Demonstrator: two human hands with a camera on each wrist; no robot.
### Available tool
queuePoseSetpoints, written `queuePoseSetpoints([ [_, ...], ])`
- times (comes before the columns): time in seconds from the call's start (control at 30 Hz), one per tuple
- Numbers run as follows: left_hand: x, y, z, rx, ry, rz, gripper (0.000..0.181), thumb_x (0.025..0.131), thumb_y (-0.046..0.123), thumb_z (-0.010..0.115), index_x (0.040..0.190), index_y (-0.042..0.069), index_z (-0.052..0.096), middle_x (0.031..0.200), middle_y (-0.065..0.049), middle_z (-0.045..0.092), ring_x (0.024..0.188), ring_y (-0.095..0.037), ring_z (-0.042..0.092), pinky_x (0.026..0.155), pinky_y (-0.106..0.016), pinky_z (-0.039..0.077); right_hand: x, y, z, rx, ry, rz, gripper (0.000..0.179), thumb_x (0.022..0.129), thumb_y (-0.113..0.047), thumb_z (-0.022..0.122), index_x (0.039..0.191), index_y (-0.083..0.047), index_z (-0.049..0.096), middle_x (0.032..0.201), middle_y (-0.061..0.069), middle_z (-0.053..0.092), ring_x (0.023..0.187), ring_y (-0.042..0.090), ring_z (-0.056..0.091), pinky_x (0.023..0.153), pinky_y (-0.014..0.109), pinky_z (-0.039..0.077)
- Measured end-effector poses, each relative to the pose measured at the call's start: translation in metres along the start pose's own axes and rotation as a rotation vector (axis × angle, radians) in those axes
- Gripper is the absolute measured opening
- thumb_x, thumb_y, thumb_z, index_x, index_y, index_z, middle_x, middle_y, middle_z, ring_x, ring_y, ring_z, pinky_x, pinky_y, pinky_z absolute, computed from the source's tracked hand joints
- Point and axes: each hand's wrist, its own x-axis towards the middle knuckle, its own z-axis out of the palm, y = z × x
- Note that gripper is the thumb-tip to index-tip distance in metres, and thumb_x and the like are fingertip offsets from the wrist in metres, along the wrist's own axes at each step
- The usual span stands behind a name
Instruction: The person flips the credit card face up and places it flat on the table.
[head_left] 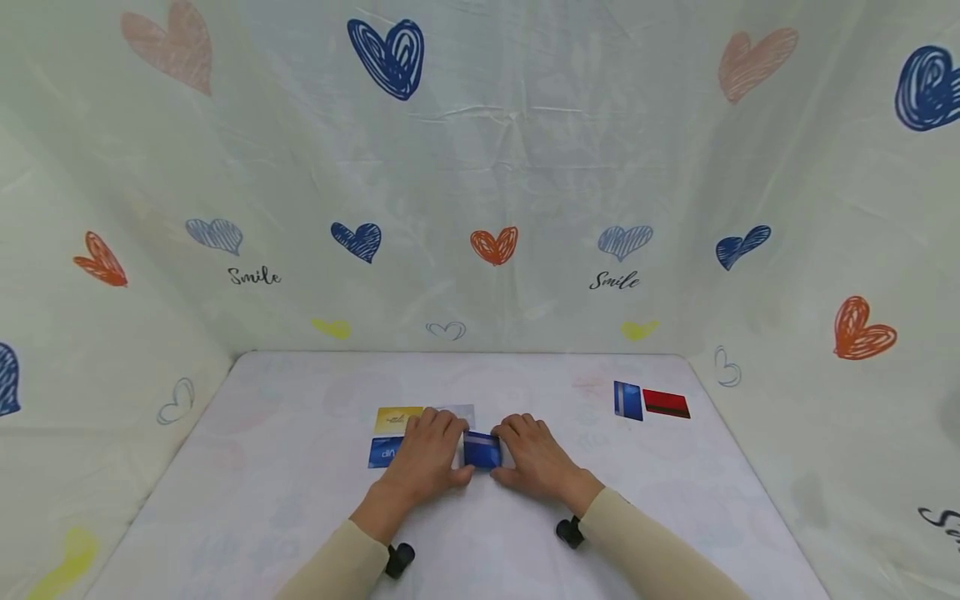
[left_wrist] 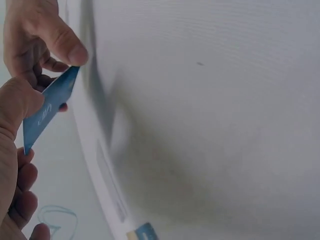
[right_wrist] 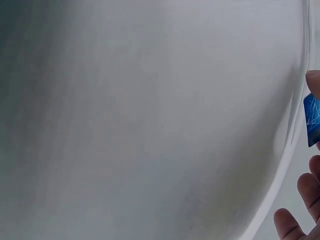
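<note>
A blue card [head_left: 482,451] with a pale stripe is held up between both hands. My left hand [head_left: 429,454] pinches its left edge; the left wrist view shows the thumb on the face of the card [left_wrist: 54,102] and fingers behind it. At the opposite edge my right hand [head_left: 542,460] pinches it between thumb and finger. In the right wrist view only part of the card [right_wrist: 313,119] shows at the right edge. Beside the left hand lie a yellow card [head_left: 396,420], a blue card with VIP lettering [head_left: 384,452] and a partly hidden silvery card [head_left: 462,412].
Farther right on the white table [head_left: 300,500] lie a blue striped card [head_left: 627,401] and a red card [head_left: 666,404] with a dark stripe. A white curtain [head_left: 525,158] with printed hearts hangs behind and at both sides. Dark wrist-worn devices sit near each cuff.
</note>
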Motion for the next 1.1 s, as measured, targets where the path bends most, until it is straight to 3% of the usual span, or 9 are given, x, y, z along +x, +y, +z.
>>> queuePoseSetpoints([
  [0.2, 0.002, 0.004, -0.008, -0.037, 0.015, 0.040, 0.063, 0.085, 0.048, 0.085, 0.132, 0.013, 0.061, 0.129, -0.004, 0.062, 0.122, -0.026, 0.051, 0.114, -0.055, 0.043, 0.001, -0.002, 0.003, 0.031, 0.034, -0.021, 0.054, 0.090, -0.045, 0.082, 0.130, -0.013, 0.063, 0.124, 0.001, 0.062, 0.110, 0.020, 0.056, 0.091, 0.039, 0.048],
  [0.37, 0.003, 0.003, -0.008, -0.089, -0.041, 0.013, 0.063, 0.086, 0.046, 0.085, 0.134, 0.013, 0.060, 0.131, -0.004, 0.061, 0.125, -0.026, 0.049, 0.116, -0.054, 0.040, 0.002, -0.003, 0.004, 0.050, 0.035, -0.034, 0.052, 0.091, -0.043, 0.082, 0.130, -0.013, 0.063, 0.123, 0.001, 0.062, 0.108, 0.019, 0.056, 0.090, 0.040, 0.049],
  [0.5, 0.001, 0.000, -0.006, -0.123, -0.050, -0.008, 0.066, 0.086, 0.044, 0.087, 0.135, 0.013, 0.058, 0.131, -0.004, 0.060, 0.124, -0.027, 0.048, 0.112, -0.050, 0.042, 0.003, -0.005, 0.005, 0.065, 0.038, -0.036, 0.052, 0.092, -0.042, 0.081, 0.131, -0.012, 0.063, 0.125, 0.001, 0.062, 0.109, 0.020, 0.056, 0.092, 0.042, 0.050],
  [0.83, 0.001, -0.003, -0.004, -0.188, -0.010, -0.020, 0.077, 0.085, 0.046, 0.088, 0.146, 0.013, 0.054, 0.136, -0.007, 0.060, 0.122, -0.026, 0.049, 0.111, -0.048, 0.043, 0.008, -0.013, 0.002, 0.346, 0.037, -0.013, 0.048, 0.095, -0.026, 0.080, 0.135, -0.009, 0.060, 0.130, 0.004, 0.062, 0.122, 0.021, 0.056, 0.107, 0.042, 0.050],
  [1.1, -0.001, -0.007, 0.006, -0.288, -0.014, -0.018, 0.062, 0.087, 0.042, 0.087, 0.138, 0.014, 0.064, 0.129, -0.002, 0.063, 0.118, -0.022, 0.050, 0.108, -0.047, 0.046, 0.007, -0.019, 0.001, 0.423, 0.019, -0.008, 0.047, 0.098, -0.027, 0.077, 0.137, -0.009, 0.057, 0.137, 0.005, 0.059, 0.123, 0.020, 0.058, 0.105, 0.041, 0.052],
])
